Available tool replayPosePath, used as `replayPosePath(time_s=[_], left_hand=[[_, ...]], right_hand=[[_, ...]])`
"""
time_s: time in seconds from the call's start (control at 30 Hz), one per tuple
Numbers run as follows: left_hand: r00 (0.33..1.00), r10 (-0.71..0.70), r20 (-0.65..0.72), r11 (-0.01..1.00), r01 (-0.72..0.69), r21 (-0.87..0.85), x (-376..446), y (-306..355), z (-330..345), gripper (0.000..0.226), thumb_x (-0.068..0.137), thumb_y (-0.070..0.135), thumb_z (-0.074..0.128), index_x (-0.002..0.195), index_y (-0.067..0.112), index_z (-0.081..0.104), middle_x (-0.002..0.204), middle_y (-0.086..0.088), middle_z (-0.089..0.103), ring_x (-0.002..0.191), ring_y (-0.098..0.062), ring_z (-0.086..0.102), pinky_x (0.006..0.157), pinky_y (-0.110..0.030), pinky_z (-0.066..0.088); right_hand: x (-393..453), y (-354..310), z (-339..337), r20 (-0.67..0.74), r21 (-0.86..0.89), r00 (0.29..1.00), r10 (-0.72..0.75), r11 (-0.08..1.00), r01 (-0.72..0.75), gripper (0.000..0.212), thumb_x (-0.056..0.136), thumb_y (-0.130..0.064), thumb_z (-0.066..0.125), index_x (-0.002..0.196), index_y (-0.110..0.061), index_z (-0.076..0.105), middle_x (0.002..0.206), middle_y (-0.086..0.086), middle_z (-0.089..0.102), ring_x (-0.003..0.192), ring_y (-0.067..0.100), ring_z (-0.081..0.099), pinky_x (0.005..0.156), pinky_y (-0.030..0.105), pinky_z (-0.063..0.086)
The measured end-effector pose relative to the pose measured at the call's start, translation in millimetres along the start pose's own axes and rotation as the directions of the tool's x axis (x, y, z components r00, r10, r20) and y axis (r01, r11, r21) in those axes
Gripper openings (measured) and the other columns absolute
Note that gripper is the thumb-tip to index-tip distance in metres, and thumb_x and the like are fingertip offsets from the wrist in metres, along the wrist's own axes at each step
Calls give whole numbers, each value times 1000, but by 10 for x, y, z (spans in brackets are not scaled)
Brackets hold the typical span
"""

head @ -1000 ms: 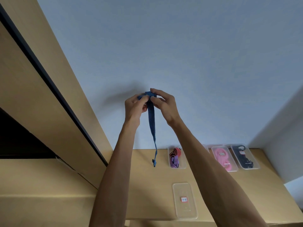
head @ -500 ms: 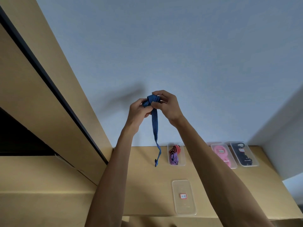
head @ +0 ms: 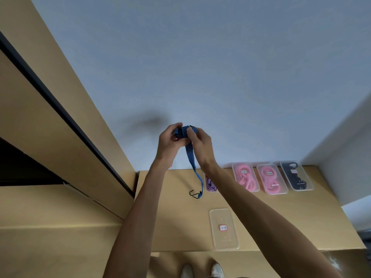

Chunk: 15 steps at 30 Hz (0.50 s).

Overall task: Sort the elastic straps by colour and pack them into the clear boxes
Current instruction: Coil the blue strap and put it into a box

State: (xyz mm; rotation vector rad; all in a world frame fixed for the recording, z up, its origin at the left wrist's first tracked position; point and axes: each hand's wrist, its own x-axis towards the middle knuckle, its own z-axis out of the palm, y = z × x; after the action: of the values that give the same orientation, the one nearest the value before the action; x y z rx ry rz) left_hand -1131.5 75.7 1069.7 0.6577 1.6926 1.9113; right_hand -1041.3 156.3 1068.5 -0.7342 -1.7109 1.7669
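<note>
A blue striped elastic strap (head: 190, 155) hangs from both raised hands, folded into a small bundle at the top. My left hand (head: 168, 145) grips the bundle from the left. My right hand (head: 200, 145) pinches it from the right. Its loose end with a black hook (head: 194, 194) dangles just above the wooden table (head: 170, 217). A clear box (head: 223, 228) with a red-edged label lies near the front edge. At the back stand a box with purple straps (head: 209, 184), two boxes of pink straps (head: 245, 176) (head: 271, 178) and a box of black straps (head: 297, 175).
A tall wooden cabinet side (head: 60, 109) with a dark gap rises at the left. A pale wall (head: 200, 67) runs behind the table, with a wall corner (head: 345, 153) at the right. Two white shoes (head: 200, 270) show below the front edge.
Both hands have come lower and folded more of the strap into the bundle. The hanging tail is shorter and its hook has swung left.
</note>
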Motion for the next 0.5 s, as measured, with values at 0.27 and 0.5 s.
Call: replayPosePath(time_s=[0.27,0.5], left_hand=[[999,36,22,996,-37,85,-20,-177,7,54,72,-2,69,114,32,68,108,5,72,104,-13,68,82,-26,56],[988,-82,131,991,66,118,8,-186,10,30,85,15,61,112,23,71,99,-5,72,98,-19,70,87,-37,58]], right_hand=[[-8,39,-71,-42,-71,994,-104,992,101,22,98,-25,57,95,-7,70,83,15,69,75,24,66,70,40,55],[144,-26,-224,22,-157,980,-199,967,200,24,94,-3,62,117,0,66,99,5,70,93,19,67,88,31,54]])
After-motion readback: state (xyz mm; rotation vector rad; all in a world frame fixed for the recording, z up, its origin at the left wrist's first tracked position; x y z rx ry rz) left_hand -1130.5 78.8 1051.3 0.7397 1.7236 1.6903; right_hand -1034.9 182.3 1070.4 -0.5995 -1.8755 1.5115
